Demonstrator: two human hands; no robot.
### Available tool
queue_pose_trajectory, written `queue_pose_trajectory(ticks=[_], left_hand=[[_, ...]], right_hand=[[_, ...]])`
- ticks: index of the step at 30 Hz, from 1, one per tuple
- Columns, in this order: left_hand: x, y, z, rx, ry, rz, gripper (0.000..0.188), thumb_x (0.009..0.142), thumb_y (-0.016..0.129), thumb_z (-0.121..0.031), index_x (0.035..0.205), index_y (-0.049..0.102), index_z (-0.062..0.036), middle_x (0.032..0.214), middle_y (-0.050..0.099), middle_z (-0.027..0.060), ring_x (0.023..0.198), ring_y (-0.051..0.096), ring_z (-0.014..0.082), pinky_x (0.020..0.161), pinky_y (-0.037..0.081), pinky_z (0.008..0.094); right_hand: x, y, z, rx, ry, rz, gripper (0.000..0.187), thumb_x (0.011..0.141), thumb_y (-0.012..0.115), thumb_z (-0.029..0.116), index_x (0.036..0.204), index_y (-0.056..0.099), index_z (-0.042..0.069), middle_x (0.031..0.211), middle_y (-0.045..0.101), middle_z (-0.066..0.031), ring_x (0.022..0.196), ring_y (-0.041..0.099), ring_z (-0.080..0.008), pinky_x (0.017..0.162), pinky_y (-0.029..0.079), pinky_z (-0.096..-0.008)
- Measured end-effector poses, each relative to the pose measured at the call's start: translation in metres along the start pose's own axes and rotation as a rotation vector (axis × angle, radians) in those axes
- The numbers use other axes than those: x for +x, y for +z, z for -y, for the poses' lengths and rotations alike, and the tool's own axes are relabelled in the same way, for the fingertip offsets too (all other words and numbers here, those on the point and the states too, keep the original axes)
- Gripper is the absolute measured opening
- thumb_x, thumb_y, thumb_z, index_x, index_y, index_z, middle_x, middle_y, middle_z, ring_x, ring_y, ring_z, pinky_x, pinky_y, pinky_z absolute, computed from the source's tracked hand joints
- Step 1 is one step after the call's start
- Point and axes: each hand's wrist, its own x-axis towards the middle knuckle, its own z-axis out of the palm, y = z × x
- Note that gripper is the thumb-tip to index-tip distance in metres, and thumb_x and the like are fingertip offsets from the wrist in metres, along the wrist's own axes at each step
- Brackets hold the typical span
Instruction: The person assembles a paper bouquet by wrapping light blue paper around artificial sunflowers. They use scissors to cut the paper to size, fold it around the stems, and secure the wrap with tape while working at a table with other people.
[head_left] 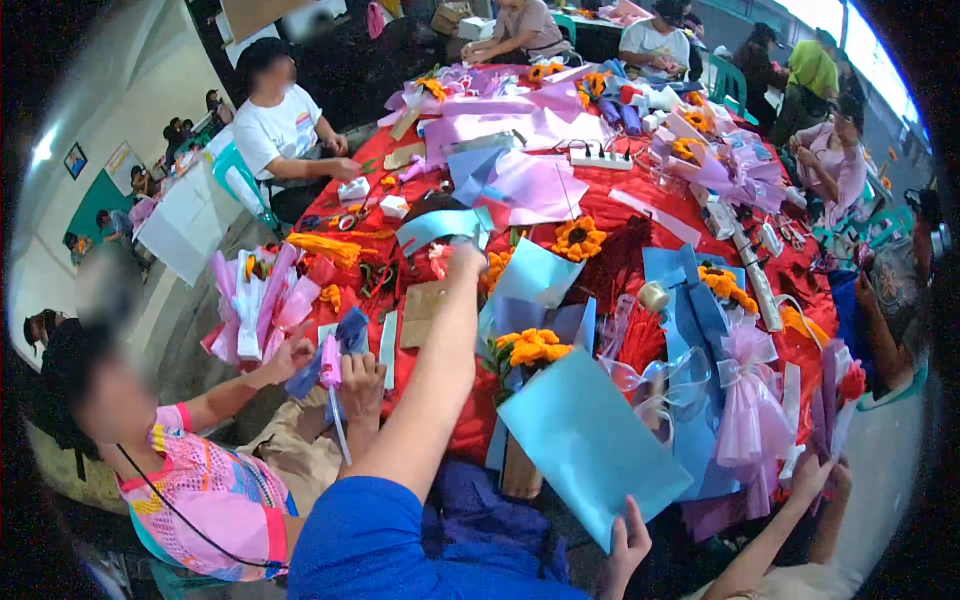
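My left arm stretches forward over the table. My left hand [466, 258] meets the near edge of a curved light-blue wrapping-paper strip [432, 228]; its fingers are too hidden and blurred to show a grip. Low in front of me, my right hand [628, 545] pinches the bottom corner of a light-blue wrapping sheet [590, 435], which is tilted. Just behind this sheet is an orange crocheted flower [532, 347] with green leaves. Another light-blue sheet [540, 272] stands beyond it, near a sunflower [579, 240] with a dark centre.
At my left, a co-worker's hand [362, 385] is by a pink glue gun [331, 362]. Another person's hands [815, 478] hold a wrapped bouquet [836, 395] at right. A power strip [757, 275], purple bouquets [748, 390] and ribbon crowd the red-covered table [470, 415].
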Motion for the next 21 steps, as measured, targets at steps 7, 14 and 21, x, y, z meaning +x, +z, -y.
queue_pose_trajectory(ticks=[7, 14, 21], left_hand=[[-0.049, -0.097, -0.03, -0.686, 0.082, 0.486, 0.03, 0.076, 0.06, -0.037, 0.066, 0.054, -0.0096, 0.056, 0.052, 0.006, 0.043, 0.045, 0.0177, 0.04, 0.04, 0.033], [-0.255, -0.149, -0.055, -1.024, 0.466, -0.135, 0.045, 0.066, 0.076, -0.041, 0.064, 0.052, -0.0026, 0.058, 0.053, 0.003, 0.047, 0.048, 0.0109, 0.045, 0.041, 0.0262], [-0.37, -0.118, -0.013, -1.312, 0.673, -0.105, 0.041, 0.063, 0.078, -0.01, 0.077, 0.04, -0.006, 0.083, 0.062, 0.0092, 0.075, 0.06, 0.0135, 0.068, 0.047, 0.0247]], right_hand=[[0.02, 0.019, 0.047, 0.244, -0.191, 0.048, 0.046, 0.084, 0.051, 0.006, 0.127, 0.037, -0.007, 0.131, 0.04, -0.0163, 0.118, 0.042, -0.0227, 0.097, 0.034, -0.034], [0.059, 0.122, 0.065, 0.555, -0.421, 0.201, 0.053, 0.085, 0.044, -0.003, 0.134, 0.025, -0.003, 0.141, 0.024, -0.0128, 0.132, 0.018, -0.0199, 0.106, 0.016, -0.0327], [0.034, 0.157, 0.08, 0.671, -0.57, 0.256, 0.053, 0.087, 0.048, 0.002, 0.135, 0.024, -0.002, 0.142, 0.024, -0.0123, 0.129, 0.024, -0.0173, 0.101, 0.025, -0.0281]])
